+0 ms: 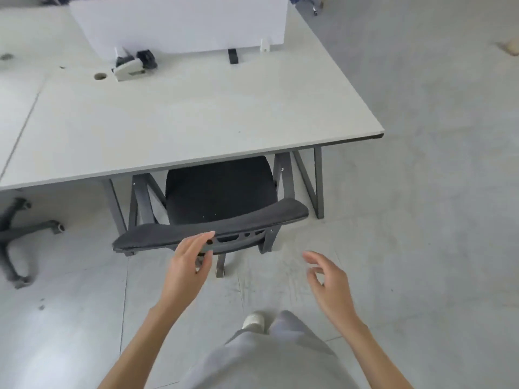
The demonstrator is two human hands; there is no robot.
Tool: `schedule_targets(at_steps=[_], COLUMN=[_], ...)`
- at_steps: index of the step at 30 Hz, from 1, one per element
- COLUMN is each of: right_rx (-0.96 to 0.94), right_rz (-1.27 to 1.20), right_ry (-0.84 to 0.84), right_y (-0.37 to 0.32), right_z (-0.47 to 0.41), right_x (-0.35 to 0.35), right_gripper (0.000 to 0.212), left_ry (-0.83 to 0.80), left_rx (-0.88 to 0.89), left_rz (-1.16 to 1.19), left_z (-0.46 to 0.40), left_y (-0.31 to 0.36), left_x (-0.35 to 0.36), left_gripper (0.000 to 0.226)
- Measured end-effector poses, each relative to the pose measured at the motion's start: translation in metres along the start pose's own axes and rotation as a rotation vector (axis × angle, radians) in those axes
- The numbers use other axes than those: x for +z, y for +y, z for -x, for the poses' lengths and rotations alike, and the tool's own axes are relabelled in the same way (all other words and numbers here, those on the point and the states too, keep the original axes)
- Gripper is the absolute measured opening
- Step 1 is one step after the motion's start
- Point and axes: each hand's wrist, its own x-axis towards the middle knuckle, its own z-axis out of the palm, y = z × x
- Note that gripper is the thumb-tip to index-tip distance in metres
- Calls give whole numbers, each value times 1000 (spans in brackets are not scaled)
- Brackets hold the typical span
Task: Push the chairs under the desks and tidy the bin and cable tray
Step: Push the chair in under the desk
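A black office chair [219, 192] stands with its seat partly under the white desk [196, 122], its curved backrest [210, 226] toward me. My left hand [189, 265] is open, fingertips at the back of the backrest near its plastic frame. My right hand [327, 279] hovers open over the floor, to the right of the chair and apart from it. No bin or cable tray shows.
A second chair's wheeled base [16, 237] lies at the left under the neighbouring desk. A white divider panel [179, 21] and a small white and black device [132, 66] sit at the desk's back. Grey desk legs [317, 181] flank the chair. Bare floor spreads to the right.
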Motion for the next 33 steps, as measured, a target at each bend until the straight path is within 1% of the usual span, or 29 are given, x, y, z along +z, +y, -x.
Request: schedule_targets(at_steps=[2,4,6,7,8,10,12,13,15,16,18,22,26,30,33], right_rx=[-225,-413,-543,-569,-565,-505,-529,-579,-665,-715,-798,-803,-798,-725,-643], right_rz=[172,319,482,558,623,675,691,702,713,716,733,778,838,913,895], right_ry=[-41,-131,-295,-394,-491,-652,-723,-734,-731,-714,-641,-543,-538,-521,-497], right_y=[-18,-33,-41,-42,-42,-43,-38,-35,-28,-24,-15,-4,5,2,-7], right_z=[-45,-88,-122,-135,-146,-161,-168,-170,-172,-173,-178,-201,-250,-305,-330], right_x=[-4,-3,5,10,15,22,27,27,26,25,23,11,-17,-36,-35], right_gripper=[35,40,44,47,49,51,56,62,72,68,53,55,50,45,47], left_ry=[26,-34,-155,-190,-207,-203,-134,-95,-98,-103,-109,-130,-162,-125,-105], left_rx=[58,59,-77,-155,-195,-166,-174,-202,-233,-214,-160,-129,-85,-100,-116], left_rz=[-163,-350,-450,-462,-481,-554,-597,-603,-619,-643,-665,-697,-707,-702,-703], left_z=[-24,-43,-50,-51,-50,-46,-42,-41,-47,-51,-61,-77,-95,-131,-165], left_y=[-1,-9,-16,-20,-26,-38,-48,-51,-50,-47,-40,-28,-13,3,3], left_x=[-3,0,-3,-6,-8,-14,-18,-19,-15,-10,0,12,43,75,79], left_gripper=[39,43,48,51,55,58,46,39,37,35,31,30,21,28,26])
